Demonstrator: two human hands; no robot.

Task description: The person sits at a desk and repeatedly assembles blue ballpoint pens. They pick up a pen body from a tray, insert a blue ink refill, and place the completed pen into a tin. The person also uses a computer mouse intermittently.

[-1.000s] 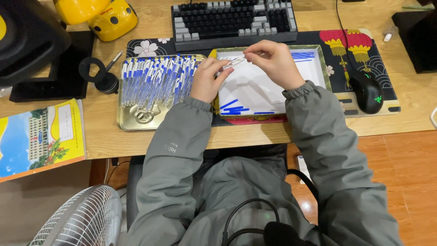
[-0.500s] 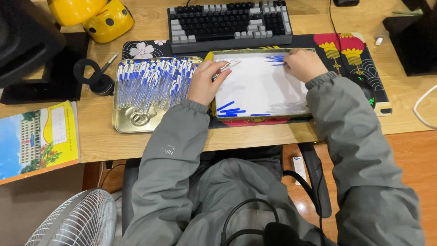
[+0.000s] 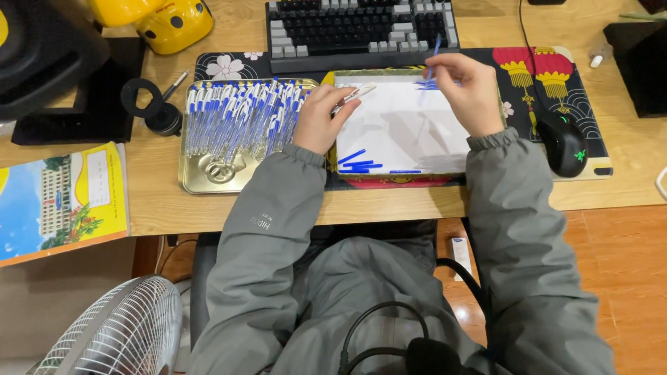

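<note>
Wood-grain bench (image 3: 417, 201) fills the upper half of the frame, with an orange tiled floor (image 3: 625, 264) showing at the lower right and a white fan (image 3: 114, 330) at the lower left.

Your left hand (image 3: 319, 118), at centre frame, is closed on a clear pen barrel (image 3: 353, 94) whose tip points up and right over the white tray (image 3: 406, 128). Your right hand (image 3: 469, 90), to the upper right of that tray, pinches a thin blue refill (image 3: 433, 55) that stands nearly upright between the fingertips; the hand hovers over a small cluster of blue pieces (image 3: 427, 85) at the tray's top edge. More blue refills (image 3: 361, 163) lie loose at the tray's lower left corner.

Just left of your left hand sits a gold metal tray (image 3: 208, 182) packed with rows of blue-and-clear pens (image 3: 240, 118); your left wrist rests at its right edge. Both trays lie on a dark floral desk mat (image 3: 229, 66).

Above the trays, at top centre, is a black and grey keyboard (image 3: 361, 28). A black mouse (image 3: 564, 144) sits at the right, near your right sleeve. A yellow toy-like object (image 3: 167, 21) is at the upper left, a black roll (image 3: 149, 104) lies below it, and a colourful booklet (image 3: 59, 198) hangs over the bench edge at the left.
</note>
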